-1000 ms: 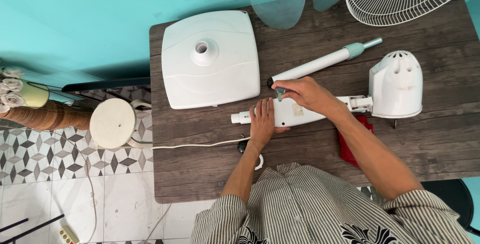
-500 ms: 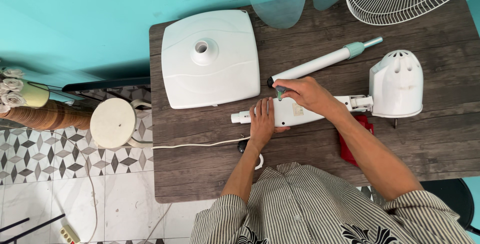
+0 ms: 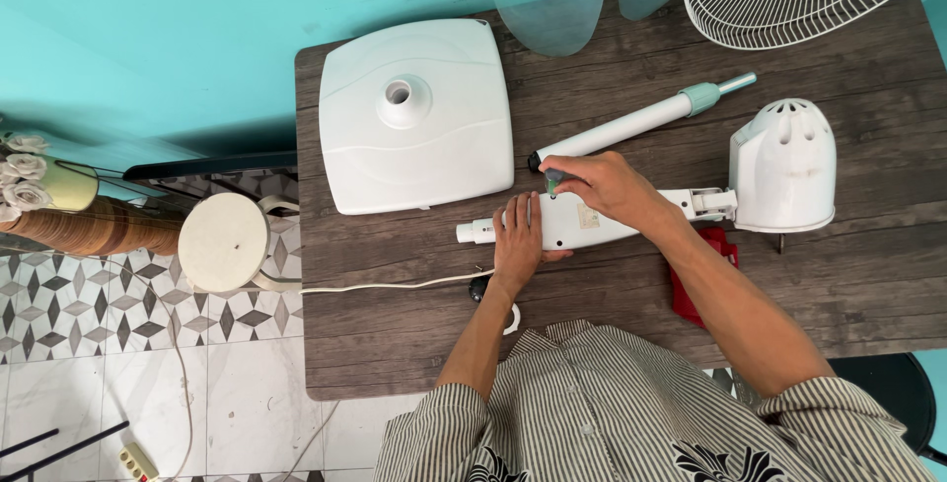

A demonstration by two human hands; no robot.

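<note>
Under both hands lies the white fan neck (image 3: pixel 602 221): left hand (image 3: pixel 520 235) flat, right hand (image 3: pixel 607 184) pinching a screwdriver (image 3: pixel 552 182).

Wall: a turquoise wall (image 3: pixel 197 38) is seen behind the desk — evenly lit.
Floor: pale tiles (image 3: pixel 89 383) with grey diamond patterns.
Desk: dark wood planks (image 3: pixel 888 275).
Stool: a round white stool (image 3: pixel 223 241) is set just beside the desk.

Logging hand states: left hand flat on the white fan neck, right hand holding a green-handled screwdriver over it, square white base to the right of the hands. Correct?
Not quite. In the head view the square white base lies to the left of the hands, not right. The left hand does press the white fan neck, and the right hand holds the green-handled screwdriver.
</note>
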